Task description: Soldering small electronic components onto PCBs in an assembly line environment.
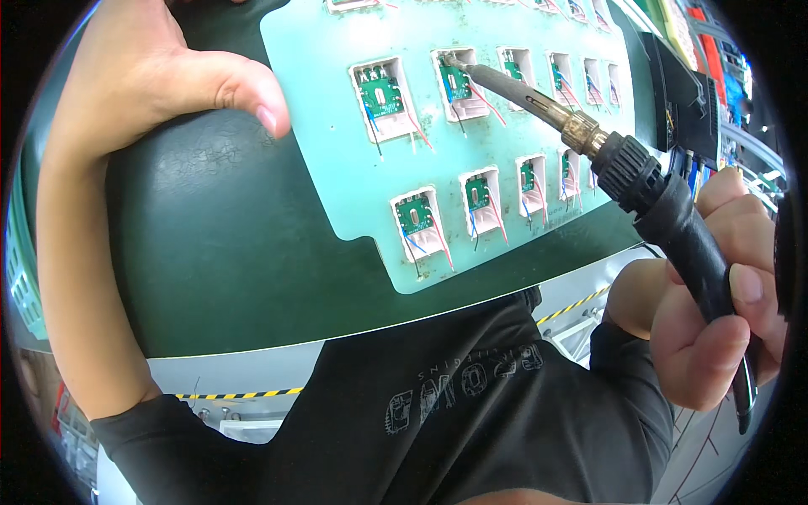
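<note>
My right hand (725, 295) is closed around the black handle of a soldering iron (581, 130). The iron slants up and left, its tip at the upper edge of a small green circuit board (455, 82) in the fixture's middle row. That board sits in a white plastic housing with blue, black, red and white wires. A pale green fixture plate (337, 181) holds several such housings in rows, among them a nearby one (380, 99) on the left. My left hand (160, 71) is beside the plate's left edge, thumb stretched out; its other fingers are mostly cut off at the top.
The plate lies on a dark green mat (219, 269) that covers the table to its front edge. A black box-shaped device (688, 105) stands at the right, past the plate. Green slotted plastic (25, 269) shows at the far left.
</note>
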A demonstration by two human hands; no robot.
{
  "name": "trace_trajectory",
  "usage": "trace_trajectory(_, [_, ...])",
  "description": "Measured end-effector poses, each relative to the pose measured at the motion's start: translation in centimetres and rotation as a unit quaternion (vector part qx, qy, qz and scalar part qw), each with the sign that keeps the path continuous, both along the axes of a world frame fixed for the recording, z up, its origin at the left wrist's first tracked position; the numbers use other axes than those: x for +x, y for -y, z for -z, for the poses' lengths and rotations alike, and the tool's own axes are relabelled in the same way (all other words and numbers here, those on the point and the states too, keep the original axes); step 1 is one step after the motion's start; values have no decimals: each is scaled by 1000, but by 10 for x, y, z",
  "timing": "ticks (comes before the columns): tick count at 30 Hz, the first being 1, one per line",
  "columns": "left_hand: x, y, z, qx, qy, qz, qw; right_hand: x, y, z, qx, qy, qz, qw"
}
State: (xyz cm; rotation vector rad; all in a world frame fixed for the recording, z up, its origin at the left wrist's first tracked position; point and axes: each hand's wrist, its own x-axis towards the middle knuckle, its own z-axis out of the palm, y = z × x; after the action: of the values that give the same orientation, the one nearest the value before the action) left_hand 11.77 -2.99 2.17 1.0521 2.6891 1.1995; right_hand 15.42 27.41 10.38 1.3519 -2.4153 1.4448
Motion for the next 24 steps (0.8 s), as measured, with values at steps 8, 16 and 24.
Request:
trace_trajectory(8, [2, 22, 10, -3, 5, -4, 1000, 0, 23, 8, 69, 3, -56, 996])
trace_trajectory(16, [2, 15, 9, -5, 5, -7, 1000, 4, 14, 4, 73, -8, -51, 996])
trace_trajectory(24, [0, 0, 3, -8, 7, -10, 1000, 9, 11, -1, 77, -19, -47, 996])
